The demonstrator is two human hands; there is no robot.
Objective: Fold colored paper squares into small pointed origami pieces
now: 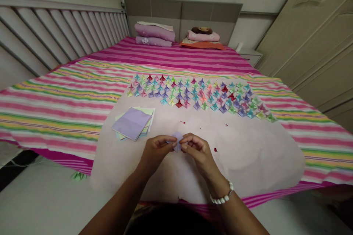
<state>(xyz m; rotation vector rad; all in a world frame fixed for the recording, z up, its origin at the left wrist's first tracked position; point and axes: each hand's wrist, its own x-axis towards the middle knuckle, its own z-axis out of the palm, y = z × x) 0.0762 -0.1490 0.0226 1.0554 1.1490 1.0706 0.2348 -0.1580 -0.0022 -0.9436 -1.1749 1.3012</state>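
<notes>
Between my two hands is a small folded piece of lavender origami paper [178,138], raised just above a large white sheet [256,150]. My left hand [159,151] pinches its left edge between thumb and fingers. On the opposite side, my right hand [197,149] grips it the same way; a white beaded bracelet [222,199] circles that wrist. To the left of my hands lies a loose stack of square coloured paper [132,122], lavender on top. Beyond, rows of small folded paper pieces [179,103] in many colours stand on the sheet.
Small red paper scraps [215,149] lie on the white sheet. Underneath is a bed with a striped cover [55,106]. Folded bedding [154,31] and a pillow stack [203,36] sit by the headboard [220,11]. A green folded paper piece [79,176] is on the floor at left.
</notes>
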